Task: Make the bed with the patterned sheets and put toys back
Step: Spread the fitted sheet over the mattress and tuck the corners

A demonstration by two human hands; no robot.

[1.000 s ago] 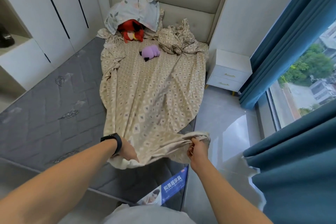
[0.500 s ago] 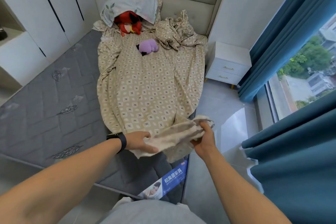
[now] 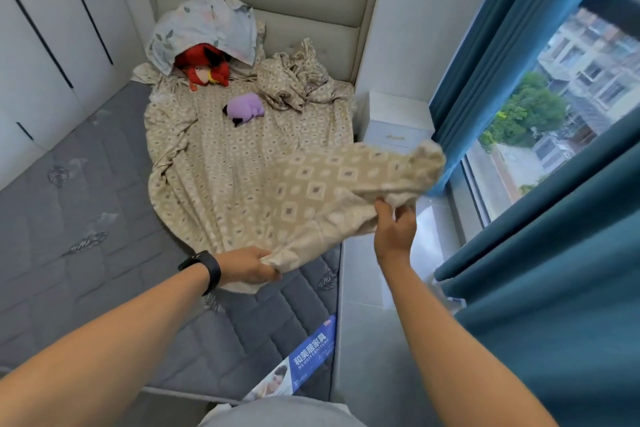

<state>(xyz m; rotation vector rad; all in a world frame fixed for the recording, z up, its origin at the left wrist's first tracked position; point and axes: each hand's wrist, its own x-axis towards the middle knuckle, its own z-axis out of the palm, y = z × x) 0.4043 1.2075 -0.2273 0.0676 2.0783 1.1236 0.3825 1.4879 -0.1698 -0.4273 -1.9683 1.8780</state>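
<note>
A beige patterned sheet lies rumpled over the right half of the grey mattress. My left hand, with a black watch on the wrist, grips the sheet's near edge low over the mattress. My right hand pinches the same edge higher up and out past the bed's right side, so a flap of sheet hangs lifted between the two. A purple plush toy lies on the sheet near the head. A red plush toy sits partly under a floral pillow at the headboard.
A white nightstand stands right of the bed, half hidden by the lifted sheet. Blue curtains and a window fill the right side. White wardrobe doors run along the left. A blue label marks the mattress's near corner.
My right hand has risen and swung to the right with the sheet's edge, lifting a flap. My left hand kept its grip low. The camera has moved closer to the bed.
</note>
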